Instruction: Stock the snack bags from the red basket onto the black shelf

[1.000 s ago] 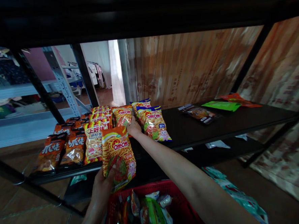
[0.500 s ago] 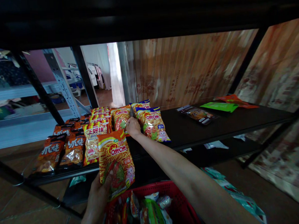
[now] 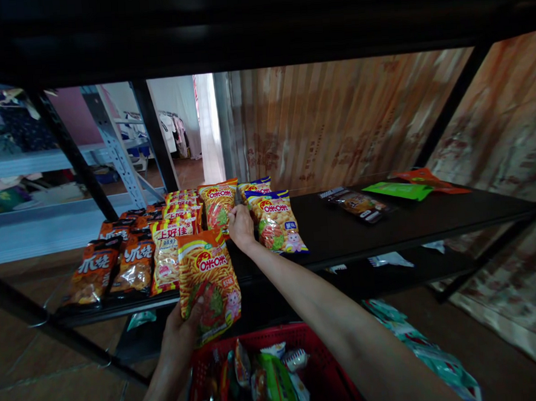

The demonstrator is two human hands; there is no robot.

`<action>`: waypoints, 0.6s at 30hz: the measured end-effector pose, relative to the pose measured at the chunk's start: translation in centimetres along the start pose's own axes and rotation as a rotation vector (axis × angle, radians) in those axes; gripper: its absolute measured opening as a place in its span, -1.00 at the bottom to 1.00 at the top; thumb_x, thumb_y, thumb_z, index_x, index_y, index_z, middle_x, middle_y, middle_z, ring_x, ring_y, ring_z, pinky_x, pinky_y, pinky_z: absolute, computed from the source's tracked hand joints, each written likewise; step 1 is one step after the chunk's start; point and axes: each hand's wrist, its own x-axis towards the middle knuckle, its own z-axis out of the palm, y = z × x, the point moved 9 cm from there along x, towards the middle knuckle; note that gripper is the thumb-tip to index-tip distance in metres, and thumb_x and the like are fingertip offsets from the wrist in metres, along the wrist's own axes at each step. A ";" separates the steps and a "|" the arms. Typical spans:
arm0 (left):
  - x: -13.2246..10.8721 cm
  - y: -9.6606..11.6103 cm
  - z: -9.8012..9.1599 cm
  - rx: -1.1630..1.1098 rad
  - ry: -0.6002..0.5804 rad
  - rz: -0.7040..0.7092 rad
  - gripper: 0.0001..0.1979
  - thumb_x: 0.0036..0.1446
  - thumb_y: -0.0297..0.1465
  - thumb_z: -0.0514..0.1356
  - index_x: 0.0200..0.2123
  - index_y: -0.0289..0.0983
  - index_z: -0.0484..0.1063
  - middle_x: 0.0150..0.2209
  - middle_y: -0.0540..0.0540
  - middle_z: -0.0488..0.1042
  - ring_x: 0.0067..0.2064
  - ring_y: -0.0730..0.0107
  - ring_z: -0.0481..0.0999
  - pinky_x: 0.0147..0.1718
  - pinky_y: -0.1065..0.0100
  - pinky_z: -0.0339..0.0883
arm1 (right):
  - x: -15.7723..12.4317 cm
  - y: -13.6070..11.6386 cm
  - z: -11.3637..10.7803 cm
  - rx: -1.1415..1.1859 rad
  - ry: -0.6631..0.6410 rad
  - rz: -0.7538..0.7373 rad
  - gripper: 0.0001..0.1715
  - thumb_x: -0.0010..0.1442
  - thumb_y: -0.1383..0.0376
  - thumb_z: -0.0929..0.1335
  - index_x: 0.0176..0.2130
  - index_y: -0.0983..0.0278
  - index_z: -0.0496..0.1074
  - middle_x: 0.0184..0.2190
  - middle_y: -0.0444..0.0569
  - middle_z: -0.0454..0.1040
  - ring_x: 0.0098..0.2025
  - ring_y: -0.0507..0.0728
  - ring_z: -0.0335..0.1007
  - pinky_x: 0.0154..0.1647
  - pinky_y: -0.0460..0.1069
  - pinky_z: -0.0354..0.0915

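My left hand (image 3: 185, 326) is closed on the lower left part of an orange snack bag (image 3: 209, 270), held upright in front of the shelf edge and above the basket. My right hand (image 3: 241, 225) reaches onto the shelf, its fingers closed at the right edge of a second orange snack bag (image 3: 216, 206); the fingertips are partly hidden. Just right of that hand stands a blue-topped yellow snack bag (image 3: 276, 221), with another like it behind. To the left are yellow-and-red snack bags (image 3: 171, 258) in a row.
Dark orange-and-black snack bags (image 3: 133, 263) stand at the shelf's left end. Flat brown (image 3: 356, 204), green (image 3: 399, 190) and orange packets lie on the black shelf (image 3: 473, 215) at right. Below, a red basket (image 3: 320, 348) holds several packaged snacks. Black posts frame both sides.
My right hand and the second orange bag have shifted slightly up and back on the shelf, the bag standing straighter. The bag in my left hand has risen slightly.
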 end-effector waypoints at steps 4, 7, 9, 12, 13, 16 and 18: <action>0.3 0.2 0.4 -0.011 -0.012 0.011 -0.50 -0.09 -0.28 0.34 -0.03 -0.28 0.46 -0.36 -0.12 0.61 -0.32 0.19 0.61 -0.26 0.22 0.49 | 0.4 -1.1 -0.5 0.039 0.019 -0.038 -0.88 0.20 0.39 0.21 -0.25 0.30 0.32 -0.22 0.05 0.36 -0.17 0.14 0.28 -0.12 0.01 0.22; 0.7 0.1 0.4 -0.022 -0.009 0.003 -0.54 -0.08 -0.31 0.34 -0.06 -0.28 0.48 -0.35 -0.13 0.61 -0.32 0.19 0.61 -0.24 0.20 0.49 | 1.2 -2.0 -1.3 0.054 0.043 -0.073 -0.89 0.21 0.37 0.21 -0.26 0.29 0.31 -0.22 0.06 0.36 -0.16 0.14 0.27 -0.10 0.01 0.21; 0.9 0.1 0.4 -0.049 -0.003 0.011 -0.58 -0.07 -0.32 0.33 -0.08 -0.29 0.48 -0.33 -0.15 0.61 -0.29 0.19 0.61 -0.22 0.19 0.48 | 2.0 -2.4 -2.3 0.075 0.087 -0.079 -0.91 0.21 0.37 0.21 -0.28 0.28 0.30 -0.23 0.05 0.36 -0.15 0.15 0.27 -0.08 0.01 0.20; 1.1 0.5 0.6 -0.066 -0.015 0.047 -0.59 -0.05 -0.31 0.32 -0.08 -0.29 0.47 -0.25 -0.17 0.60 -0.22 0.19 0.60 -0.18 0.20 0.47 | 3.2 -2.6 -4.1 0.127 0.167 -0.051 -0.94 0.19 0.37 0.22 -0.33 0.26 0.26 -0.27 0.03 0.36 -0.15 0.15 0.26 -0.06 0.01 0.19; 1.1 0.9 0.9 -0.056 -0.021 0.068 -0.58 -0.04 -0.30 0.32 -0.08 -0.29 0.46 -0.22 -0.18 0.60 -0.20 0.19 0.59 -0.17 0.20 0.47 | 3.5 -2.7 -4.7 0.151 0.195 -0.050 -0.94 0.18 0.37 0.22 -0.35 0.25 0.25 -0.28 0.02 0.36 -0.15 0.14 0.25 -0.06 0.01 0.19; 1.1 3.3 1.8 0.009 0.007 0.176 -0.56 -0.04 -0.27 0.31 -0.06 -0.28 0.45 -0.13 -0.18 0.57 -0.13 0.17 0.57 -0.16 0.23 0.46 | 4.3 -3.0 -7.2 0.231 0.302 -0.098 -0.94 0.17 0.35 0.22 -0.38 0.23 0.21 -0.32 0.00 0.35 -0.19 0.13 0.25 -0.07 0.03 0.19; 1.0 5.3 2.6 0.054 0.025 0.260 -0.56 -0.04 -0.29 0.30 -0.05 -0.27 0.45 -0.09 -0.17 0.56 -0.09 0.18 0.56 -0.14 0.26 0.45 | 4.6 -2.9 -9.4 0.271 0.395 -0.145 -0.95 0.16 0.32 0.22 -0.37 0.23 0.20 -0.34 -0.02 0.34 -0.21 0.12 0.24 -0.08 0.04 0.19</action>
